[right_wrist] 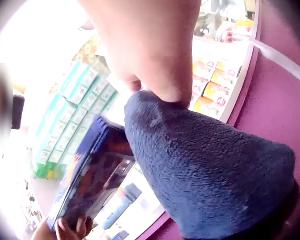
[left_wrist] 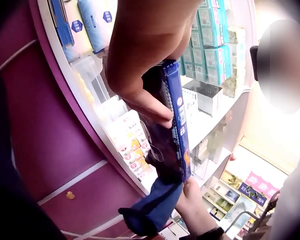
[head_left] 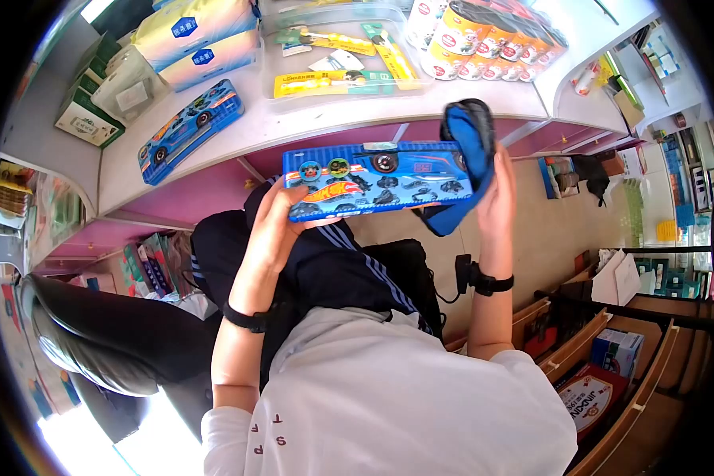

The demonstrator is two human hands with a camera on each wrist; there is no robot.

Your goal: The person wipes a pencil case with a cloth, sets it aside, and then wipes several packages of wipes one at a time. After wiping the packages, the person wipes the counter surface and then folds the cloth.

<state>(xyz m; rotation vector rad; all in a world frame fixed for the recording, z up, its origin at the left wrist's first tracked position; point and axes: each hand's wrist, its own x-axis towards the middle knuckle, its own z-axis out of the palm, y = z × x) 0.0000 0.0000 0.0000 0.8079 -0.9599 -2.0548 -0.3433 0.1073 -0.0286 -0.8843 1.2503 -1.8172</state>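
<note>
My left hand (head_left: 274,222) grips one end of a long blue pencil case (head_left: 381,190) printed with cars, its thumb on the printed face. In the left wrist view the case (left_wrist: 177,120) appears edge-on, with that hand's fingers round it. At the other end my right hand (head_left: 496,194) holds a fuzzy blue cloth (head_left: 460,216) with dark parts. The cloth wraps over that end of the case and hangs below it. In the right wrist view the cloth (right_wrist: 205,170) covers most of the right fingers.
A similar blue case (head_left: 192,131) lies on the white counter (head_left: 254,131). Behind are a clear bin (head_left: 349,99) of yellow packs, tissue packs (head_left: 202,36) and wrapped orange-and-white cans (head_left: 484,47). Pink drawers (head_left: 166,194) line the counter's front. Open wooden drawers with boxes (head_left: 615,349) stand at right.
</note>
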